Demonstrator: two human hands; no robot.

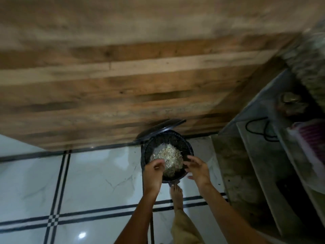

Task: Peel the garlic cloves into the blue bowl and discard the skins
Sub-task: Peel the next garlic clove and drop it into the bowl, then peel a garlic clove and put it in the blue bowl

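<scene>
White tiles (98,175) (black-lined) under bin (186,143); left hand (154,171) curled, grip unclear; right hand (197,169) fingers spread.

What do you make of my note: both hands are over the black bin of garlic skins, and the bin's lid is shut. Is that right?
One thing is wrong: the lid is open, tipped up behind the black bin, as the head view shows. The rest holds: the left hand and right hand are over the bin, and garlic skins lie inside.
</scene>
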